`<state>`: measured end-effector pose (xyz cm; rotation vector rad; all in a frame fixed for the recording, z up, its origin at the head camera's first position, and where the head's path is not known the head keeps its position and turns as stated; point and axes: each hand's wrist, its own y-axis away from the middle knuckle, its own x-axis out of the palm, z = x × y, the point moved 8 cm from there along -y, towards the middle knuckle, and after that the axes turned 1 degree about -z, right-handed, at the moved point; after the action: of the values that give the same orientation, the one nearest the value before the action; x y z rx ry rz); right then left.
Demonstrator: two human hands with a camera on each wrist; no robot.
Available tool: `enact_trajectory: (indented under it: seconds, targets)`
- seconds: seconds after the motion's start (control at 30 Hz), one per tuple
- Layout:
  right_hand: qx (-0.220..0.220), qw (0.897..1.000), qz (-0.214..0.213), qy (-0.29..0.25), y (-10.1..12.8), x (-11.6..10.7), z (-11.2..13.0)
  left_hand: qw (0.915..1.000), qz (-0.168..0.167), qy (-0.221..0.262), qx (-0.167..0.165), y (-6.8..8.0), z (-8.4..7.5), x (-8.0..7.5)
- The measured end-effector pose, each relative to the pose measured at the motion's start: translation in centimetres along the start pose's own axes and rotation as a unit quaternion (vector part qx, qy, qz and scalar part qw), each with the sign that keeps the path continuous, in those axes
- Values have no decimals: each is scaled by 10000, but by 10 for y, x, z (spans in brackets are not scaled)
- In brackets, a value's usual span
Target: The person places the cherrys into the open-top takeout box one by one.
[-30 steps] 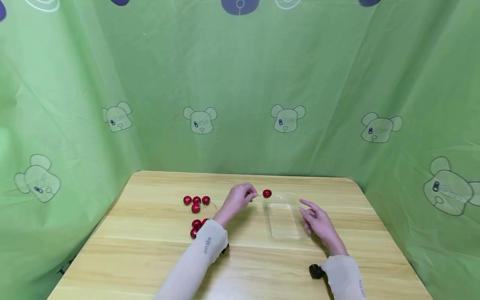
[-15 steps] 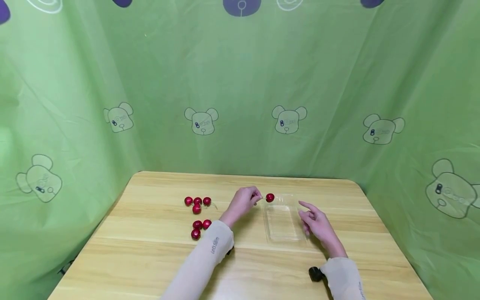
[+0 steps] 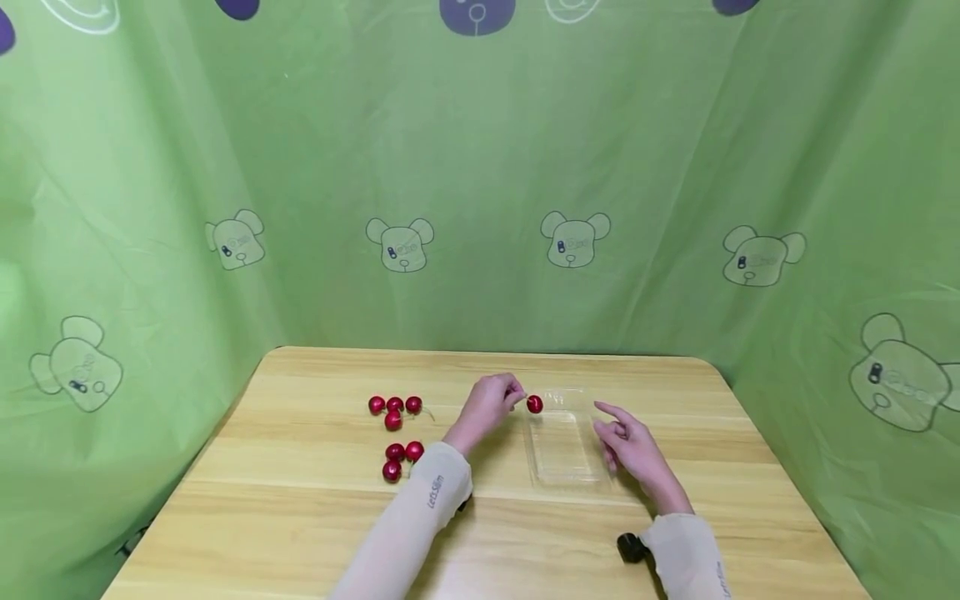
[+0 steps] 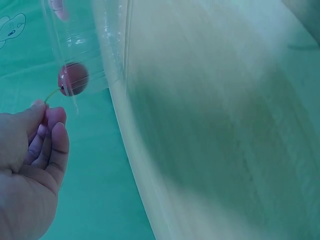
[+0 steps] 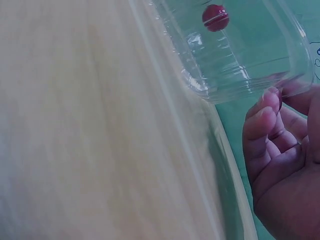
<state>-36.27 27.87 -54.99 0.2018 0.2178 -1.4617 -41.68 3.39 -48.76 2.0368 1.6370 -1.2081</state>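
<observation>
My left hand [image 3: 489, 410] pinches the thin green stem of a red cherry [image 3: 534, 404] between thumb and fingertips. The cherry is at the far left corner of a clear plastic container [image 3: 530, 454]; in the left wrist view the cherry [image 4: 73, 78] overlaps the clear plastic. Whether it touches the plastic, I cannot tell. At the container's right side, my right hand [image 3: 637, 450] holds the rim, with thumb and fingertips meeting at the plastic in the right wrist view. Through the clear wall the same cherry [image 5: 216, 18] shows there.
Left of my left arm lie two clusters of stemmed cherries, a far cluster [image 3: 393, 420] and a near cluster [image 3: 392, 471]. The wooden table [image 3: 300, 517] ends at a green patterned curtain [image 3: 480, 308], which surrounds its back and sides.
My left hand has moved slightly right and toward me, bringing the cherry down to the container's far left corner. The right hand stays at the container's right side.
</observation>
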Motion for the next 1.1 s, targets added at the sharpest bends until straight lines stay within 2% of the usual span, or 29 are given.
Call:
enact_trajectory:
  seconds: [0.47,0.83,1.1]
  targets:
    - [-35,9999,95,-61,0,2,1,9997,-39,-229,-35,-2,-1,7]
    - [-57,9999,81,-95,0,3,4,9992,95,-386,-89,-7,1,12]
    - [3,9999,120,-75,0,6,2,9992,-15,-370,-146,-8,6,11]
